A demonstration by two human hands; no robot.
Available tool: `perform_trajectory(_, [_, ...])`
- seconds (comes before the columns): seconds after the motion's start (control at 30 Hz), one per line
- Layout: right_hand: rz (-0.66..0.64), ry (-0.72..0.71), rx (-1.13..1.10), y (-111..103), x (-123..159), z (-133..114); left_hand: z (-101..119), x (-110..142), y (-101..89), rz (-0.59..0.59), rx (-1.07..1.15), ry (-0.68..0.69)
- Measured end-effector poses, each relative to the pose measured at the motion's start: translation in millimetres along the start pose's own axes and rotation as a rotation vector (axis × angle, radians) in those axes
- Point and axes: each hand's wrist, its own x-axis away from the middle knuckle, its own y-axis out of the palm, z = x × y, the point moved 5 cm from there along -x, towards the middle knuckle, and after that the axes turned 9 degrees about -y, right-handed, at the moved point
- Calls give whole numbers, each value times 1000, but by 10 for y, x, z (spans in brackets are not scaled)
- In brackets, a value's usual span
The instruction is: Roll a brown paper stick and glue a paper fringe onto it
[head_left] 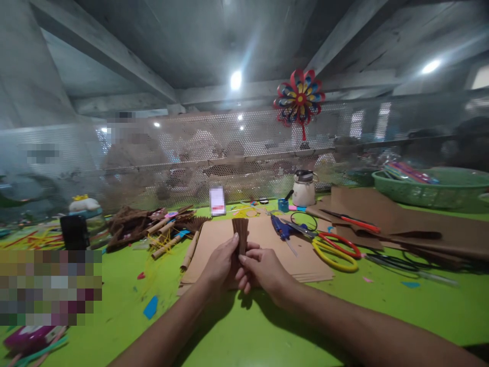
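A pleated brown paper strip (240,233) is standing upright between the person's hands, above the near middle of a stack of tan paper sheets (210,239). The left hand (223,257) is gripping its left side, thumb lying along the folds, while the right hand (263,265) is pinching its lower right edge between thumb and fingers. Right of the strip, a blue glue gun (281,228) is lying on the sheets, with scissors (316,245) with yellow and red handles resting just beside it. Paper rolls (168,247) are lying to the left on the green table (267,336). Farther back, a white jug (304,192) is standing near a blue jar (283,205), and a green basket (431,193) is sitting at far right.
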Motion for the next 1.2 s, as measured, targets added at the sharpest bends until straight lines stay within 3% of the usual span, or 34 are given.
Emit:
perform_trajectory(0.3, [-60, -100, 369, -6, 26, 14, 16, 29, -20, 47, -176, 19])
perform_trajectory(0.47, [-35, -419, 848, -53, 77, -197, 61, 17, -151, 218, -205, 69])
perform_trajectory(0.57, [123, -509, 993, -193, 52, -390, 128, 26, -209, 296, -276, 162])
perform_trajectory(0.63, [285, -584, 1021, -321, 14, -533, 166, 33, -208, 321, -370, 200])
perform_trajectory(0.7, [363, -634, 1017, -416, -39, -614, 177, 36, -166, 322, -474, 189])
perform_trajectory(0.77, [282, -572, 936, -459, -121, -586, 177, 44, -104, 317, -554, 170])
perform_trajectory(0.87, [75, -371, 726, -444, -202, -446, 186, 64, -38, 338, -584, 182])
perform_trajectory(0.93, [21, -306, 609, -426, -207, -404, 196, 72, -31, 359, -580, 201])
perform_trajectory(1.03, [-22, -329, 535, -402, -195, -424, 201, 68, -44, 362, -598, 220])
perform_trajectory(1.2, [-16, -379, 634, -412, -192, -458, 151, 40, -86, 361, -608, 173])
